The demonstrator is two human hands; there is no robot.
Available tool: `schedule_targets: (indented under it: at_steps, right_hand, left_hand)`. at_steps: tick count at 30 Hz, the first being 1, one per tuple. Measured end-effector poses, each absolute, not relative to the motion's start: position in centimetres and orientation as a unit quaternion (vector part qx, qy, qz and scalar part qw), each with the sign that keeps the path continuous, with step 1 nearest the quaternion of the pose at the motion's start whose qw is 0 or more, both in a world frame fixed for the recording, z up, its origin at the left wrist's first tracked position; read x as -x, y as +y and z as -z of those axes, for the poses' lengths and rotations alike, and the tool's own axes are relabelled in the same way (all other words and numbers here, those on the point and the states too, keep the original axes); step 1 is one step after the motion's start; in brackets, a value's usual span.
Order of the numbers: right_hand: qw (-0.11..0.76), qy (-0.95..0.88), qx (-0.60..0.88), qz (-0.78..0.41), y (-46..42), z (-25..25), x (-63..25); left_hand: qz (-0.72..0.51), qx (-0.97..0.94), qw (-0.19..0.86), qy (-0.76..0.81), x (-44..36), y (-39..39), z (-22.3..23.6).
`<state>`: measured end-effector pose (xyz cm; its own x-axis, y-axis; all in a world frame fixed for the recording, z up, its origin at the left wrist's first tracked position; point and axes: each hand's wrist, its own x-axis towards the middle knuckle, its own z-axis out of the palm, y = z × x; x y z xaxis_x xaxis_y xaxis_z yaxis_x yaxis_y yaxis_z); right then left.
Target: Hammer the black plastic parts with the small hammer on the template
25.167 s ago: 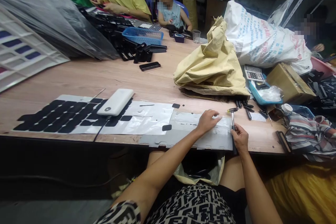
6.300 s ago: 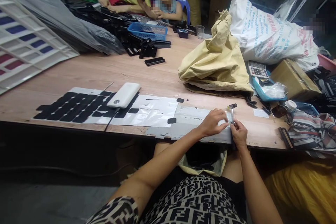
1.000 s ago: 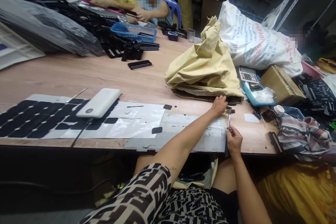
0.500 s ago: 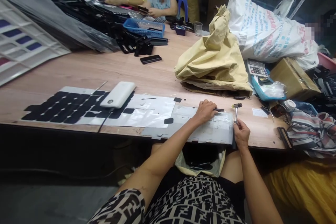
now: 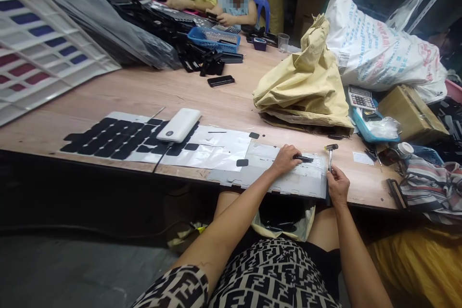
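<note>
My left hand (image 5: 286, 159) is closed on a small black part (image 5: 305, 159), its exact kind unclear, low over a clear-covered grey sheet (image 5: 263, 173) at the table's front edge. To its right, my right hand (image 5: 338, 185) grips a small hammer (image 5: 329, 154) by the handle, with the yellow and black head pointing up and away from me. Left of the sheet lies white backing (image 5: 224, 154) with rows of black rounded pads (image 5: 111, 137). A white power bank (image 5: 179, 125) with a cable rests on those pads.
A yellow sack (image 5: 303, 86) stands beyond my hands. To the right are a calculator (image 5: 362, 98), a cardboard box (image 5: 413, 113) and striped cloth (image 5: 429, 183). A blue basket (image 5: 213, 40) and black parts lie further back, near two people. An open bag (image 5: 281, 226) sits at my lap.
The view has shifted, so the table's things appear further right. More of the black part shows beyond my left fingers. The hammer stays upright in my right hand.
</note>
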<state>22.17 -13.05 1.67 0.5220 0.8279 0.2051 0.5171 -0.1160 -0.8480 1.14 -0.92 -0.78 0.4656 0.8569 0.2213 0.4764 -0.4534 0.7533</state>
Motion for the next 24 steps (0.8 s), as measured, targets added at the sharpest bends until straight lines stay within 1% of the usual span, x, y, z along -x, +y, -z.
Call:
schedule_targets:
  at_steps: [5, 10, 16, 19, 24]
  right_hand:
    - [0.404, -0.573, 0.706, -0.106, -14.4, -3.5, -20.8]
    - [0.356, -0.653, 0.661, -0.102, -15.9, -5.3, -18.7]
    - [0.338, -0.668, 0.660, -0.069, -16.2, -4.8, -17.9]
    - [0.332, -0.658, 0.672, -0.072, -16.2, -4.5, -17.9]
    - [0.354, -0.655, 0.661, -0.091, -16.1, -5.3, -17.0]
  left_hand:
    - [-0.300, -0.792, 0.318, 0.426, -1.3, -1.0, 0.5]
    - [-0.300, -0.792, 0.310, 0.432, -1.4, -1.1, 0.3]
    - [-0.302, -0.791, 0.309, 0.433, -1.4, -1.1, 0.2]
    - [-0.301, -0.792, 0.309, 0.433, -1.4, -1.1, 0.3]
    - [-0.303, -0.790, 0.311, 0.433, -1.4, -1.0, 0.4]
